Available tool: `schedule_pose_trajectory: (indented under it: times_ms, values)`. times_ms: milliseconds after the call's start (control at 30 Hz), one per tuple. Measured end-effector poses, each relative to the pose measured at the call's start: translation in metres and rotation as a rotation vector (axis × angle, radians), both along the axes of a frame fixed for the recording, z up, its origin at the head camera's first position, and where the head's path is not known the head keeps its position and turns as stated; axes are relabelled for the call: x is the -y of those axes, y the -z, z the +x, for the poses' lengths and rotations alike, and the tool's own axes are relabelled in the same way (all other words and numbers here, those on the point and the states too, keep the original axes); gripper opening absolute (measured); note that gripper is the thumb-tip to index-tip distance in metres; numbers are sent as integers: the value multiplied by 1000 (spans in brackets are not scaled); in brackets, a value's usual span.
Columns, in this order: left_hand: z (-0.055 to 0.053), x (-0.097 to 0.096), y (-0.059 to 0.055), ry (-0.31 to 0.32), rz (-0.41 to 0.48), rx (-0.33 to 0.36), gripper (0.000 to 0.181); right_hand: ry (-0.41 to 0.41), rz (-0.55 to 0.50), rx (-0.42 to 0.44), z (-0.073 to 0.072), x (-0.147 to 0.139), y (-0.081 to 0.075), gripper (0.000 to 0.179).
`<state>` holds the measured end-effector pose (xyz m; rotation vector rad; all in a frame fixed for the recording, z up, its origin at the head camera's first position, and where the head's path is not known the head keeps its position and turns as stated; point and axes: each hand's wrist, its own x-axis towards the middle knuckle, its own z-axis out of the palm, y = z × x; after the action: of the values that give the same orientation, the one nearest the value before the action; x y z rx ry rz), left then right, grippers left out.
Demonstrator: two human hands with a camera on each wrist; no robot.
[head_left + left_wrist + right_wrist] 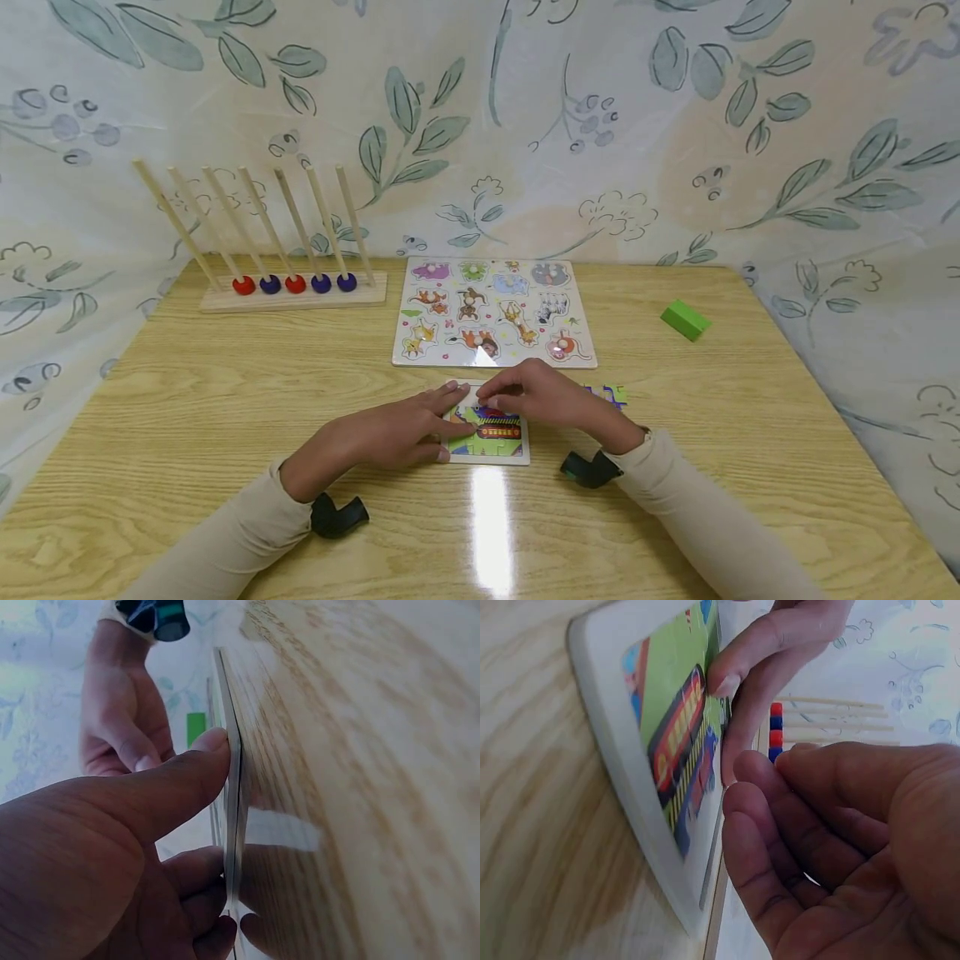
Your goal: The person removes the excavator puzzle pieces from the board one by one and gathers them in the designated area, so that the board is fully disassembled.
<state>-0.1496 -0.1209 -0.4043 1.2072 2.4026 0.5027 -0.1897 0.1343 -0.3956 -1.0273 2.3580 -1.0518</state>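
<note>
A small jigsaw puzzle in a white frame (489, 459) lies on the table, showing a vehicle with a red track on green, with bare white board in its upper part. My left hand (397, 427) rests at its left side, some fingers reaching over the picture. In the left wrist view the thumb (199, 750) touches the frame's edge. Over the upper right of the puzzle is my right hand (536, 396), fingers loosely bent and thumb near the index finger. The right wrist view shows no piece between those fingertips (742, 799).
Several loose jigsaw pieces (617, 393) lie beyond the right wrist. Behind the puzzle sits an animal peg board (495, 362). A wooden rack (296, 300) with upright rods and red and blue beads stands at the back left, a green block (685, 320) at the right.
</note>
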Motion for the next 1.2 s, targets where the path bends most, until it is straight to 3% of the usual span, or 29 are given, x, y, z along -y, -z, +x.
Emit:
schedule_pose_trajectory:
  times_ms: [567,1200]
  values:
    - [-2,2,1,28,6,-11,48,11,9,31,-1,12,5,20]
    - [-1,2,2,14,4,6,47,3,-44,117,0,14,7,25]
